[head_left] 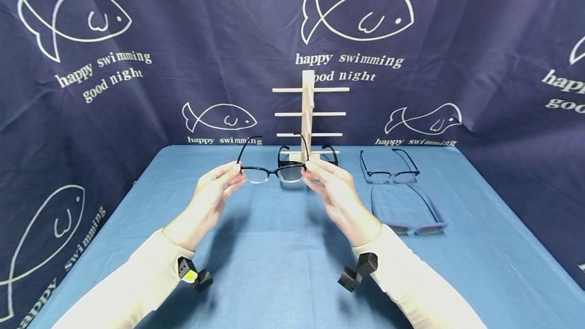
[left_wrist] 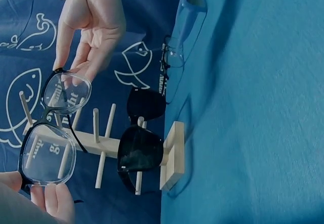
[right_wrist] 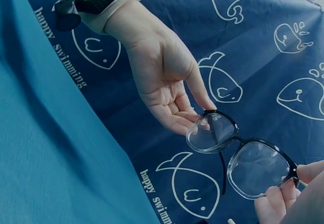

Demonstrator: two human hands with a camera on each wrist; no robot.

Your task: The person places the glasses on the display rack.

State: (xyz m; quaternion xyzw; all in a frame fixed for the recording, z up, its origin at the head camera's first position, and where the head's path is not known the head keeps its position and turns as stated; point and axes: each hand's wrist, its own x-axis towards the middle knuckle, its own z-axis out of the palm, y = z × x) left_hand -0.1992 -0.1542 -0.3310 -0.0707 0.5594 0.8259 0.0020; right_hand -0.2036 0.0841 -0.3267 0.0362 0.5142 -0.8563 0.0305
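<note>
1. Hanging behind and along both sides, a dark blue curtain (head_left: 269,44) walls in the scene, printed with white fish outlines and the words "happy swimming good night".
2. Below it spreads the surface (head_left: 274,268), draped in lighter blue cloth; its far edge and side edges run up to the curtain, while its near edge lies outside the head view.
3. White sleeves (head_left: 146,273) reach in from the near side, well apart, with a stretch of cloth between them.
4. A pale wooden stand (head_left: 307,96) rises near the far edge, its rods sticking out to either side.
5. The left hand (head_left: 212,193) and the right hand (head_left: 339,198) are raised before the stand, thumbs and fingers pinching opposite ends of the clear-rimmed glasses (head_left: 257,174), whose temples are unfolded toward it.
6. Toward the surface's right side lie blue sunglasses (head_left: 413,229), with black-browed glasses (head_left: 404,177) just behind, both inside the edge.
7. Dark sunglasses (left_wrist: 137,150) sit at the stand's lowest level, partly covered in the head view.
8. Small black devices (head_left: 367,264) sit at the cuffs. Each wrist view cuts off its own hand; the gap from held pair to stand is hard to judge.
</note>
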